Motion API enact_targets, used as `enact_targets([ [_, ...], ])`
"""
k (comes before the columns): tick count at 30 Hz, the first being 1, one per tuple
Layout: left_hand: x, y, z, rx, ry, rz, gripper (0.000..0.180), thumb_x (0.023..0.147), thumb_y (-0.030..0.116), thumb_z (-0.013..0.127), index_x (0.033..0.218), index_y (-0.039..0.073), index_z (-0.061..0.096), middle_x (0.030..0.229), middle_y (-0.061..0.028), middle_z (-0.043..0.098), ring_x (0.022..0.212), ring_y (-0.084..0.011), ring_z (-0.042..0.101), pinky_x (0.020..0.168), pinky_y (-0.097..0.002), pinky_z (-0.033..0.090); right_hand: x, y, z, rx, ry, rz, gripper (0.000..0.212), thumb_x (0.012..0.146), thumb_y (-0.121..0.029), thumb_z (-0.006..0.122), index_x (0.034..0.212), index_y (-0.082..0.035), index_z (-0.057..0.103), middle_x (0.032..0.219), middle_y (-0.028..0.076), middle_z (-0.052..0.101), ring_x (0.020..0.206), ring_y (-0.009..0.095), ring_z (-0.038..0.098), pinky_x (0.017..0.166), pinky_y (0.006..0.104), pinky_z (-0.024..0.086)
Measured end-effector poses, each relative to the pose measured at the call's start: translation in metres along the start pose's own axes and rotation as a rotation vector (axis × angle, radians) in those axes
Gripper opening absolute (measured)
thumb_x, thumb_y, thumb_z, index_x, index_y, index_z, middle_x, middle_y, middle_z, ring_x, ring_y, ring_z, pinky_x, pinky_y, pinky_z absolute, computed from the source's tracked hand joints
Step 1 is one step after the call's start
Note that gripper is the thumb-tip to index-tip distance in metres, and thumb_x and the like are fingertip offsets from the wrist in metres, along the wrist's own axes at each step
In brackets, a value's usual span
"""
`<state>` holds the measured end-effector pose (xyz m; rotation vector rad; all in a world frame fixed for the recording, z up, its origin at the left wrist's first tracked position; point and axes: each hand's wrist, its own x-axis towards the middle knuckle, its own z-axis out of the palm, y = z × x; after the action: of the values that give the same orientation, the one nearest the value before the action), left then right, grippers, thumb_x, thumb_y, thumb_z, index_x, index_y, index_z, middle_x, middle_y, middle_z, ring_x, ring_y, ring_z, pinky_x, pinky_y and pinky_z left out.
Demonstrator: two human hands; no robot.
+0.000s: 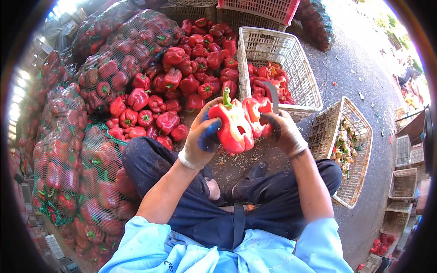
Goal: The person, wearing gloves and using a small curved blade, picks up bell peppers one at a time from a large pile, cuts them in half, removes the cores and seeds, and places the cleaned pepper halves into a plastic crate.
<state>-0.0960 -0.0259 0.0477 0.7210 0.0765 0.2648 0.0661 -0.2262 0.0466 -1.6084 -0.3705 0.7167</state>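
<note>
My left hand, in a worn glove with a blue patch, grips a large red bell pepper with a green stem. The pepper is split open, and its right part spreads toward my right hand. My gloved right hand holds a knife with the blade pointing up, and also touches the cut half of the pepper. Both hands are raised above my knees, over the ground in front of a pile of red peppers.
A white plastic crate with cut pepper pieces stands ahead on the right. A tilted basket at my right holds scraps and stems. Mesh sacks of peppers line the left. Empty crates stand at the far right.
</note>
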Motion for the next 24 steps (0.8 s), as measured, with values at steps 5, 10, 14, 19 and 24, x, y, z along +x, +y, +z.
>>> enact_targets([
  [5, 0.006, -0.006, -0.001, -0.074, 0.128, -0.019, 0.058, 0.098, 0.013, 0.068, 0.152, 0.0, 0.051, 0.143, -0.0136, 0.064, 0.131, -0.0229, 0.065, 0.114, -0.0378, 0.051, 0.033, -0.021, -0.016, -0.448, -0.106, -0.681, 0.029, 0.1, -0.02, 0.074, 0.12, 0.0, 0.077, 0.098, 0.006, 0.078, 0.071, 0.01, 0.071, 0.061, 0.0253, 0.055],
  [10, 0.007, -0.008, 0.012, 0.736, 0.056, 0.309, 0.065, 0.084, 0.009, 0.083, 0.143, 0.0, 0.056, 0.129, -0.0096, 0.067, 0.121, -0.0156, 0.064, 0.11, -0.0326, 0.049, 0.058, -0.02, -0.015, -0.591, -0.074, -0.862, 0.026, 0.1, -0.018, 0.073, 0.117, 0.002, 0.077, 0.09, 0.006, 0.077, 0.064, 0.01, 0.068, 0.055, 0.0262, 0.053],
  [14, -0.007, 0.004, 0.021, 0.91, 0.05, 0.435, 0.071, 0.08, 0.007, 0.085, 0.144, 0.001, 0.055, 0.129, -0.0122, 0.069, 0.121, -0.0192, 0.067, 0.111, -0.0371, 0.052, 0.06, -0.013, -0.027, -0.273, 0.217, -0.422, 0.023, 0.1, -0.023, 0.071, 0.111, -0.004, 0.078, 0.071, 0.002, 0.068, 0.05, 0.009, 0.055, 0.044, 0.0282, 0.039],
  [19, -0.011, 0.001, 0.01, 0.982, 0.066, 0.342, 0.083, 0.078, 0.01, 0.086, 0.151, 0.004, 0.048, 0.129, -0.018, 0.071, 0.118, -0.0274, 0.073, 0.108, -0.0403, 0.055, 0.105, 0.001, -0.104, -0.217, 0.559, 0.025, 0.024, 0.1, -0.029, 0.076, 0.112, -0.008, 0.075, 0.065, 0.0, 0.059, 0.046, 0.009, 0.051, 0.04, 0.0292, 0.037],
  [24, 0.002, -0.015, -0.003, 1.099, 0.167, 0.293, 0.089, 0.08, 0.014, 0.088, 0.157, 0.007, 0.043, 0.133, -0.0213, 0.072, 0.119, -0.031, 0.074, 0.105, -0.0422, 0.057, 0.109, -0.02, -0.079, -0.307, 0.545, 0.01, 0.041, 0.104, -0.039, 0.073, 0.126, -0.005, 0.071, 0.072, 0.0, 0.06, 0.052, 0.008, 0.054, 0.047, 0.0253, 0.044],
])
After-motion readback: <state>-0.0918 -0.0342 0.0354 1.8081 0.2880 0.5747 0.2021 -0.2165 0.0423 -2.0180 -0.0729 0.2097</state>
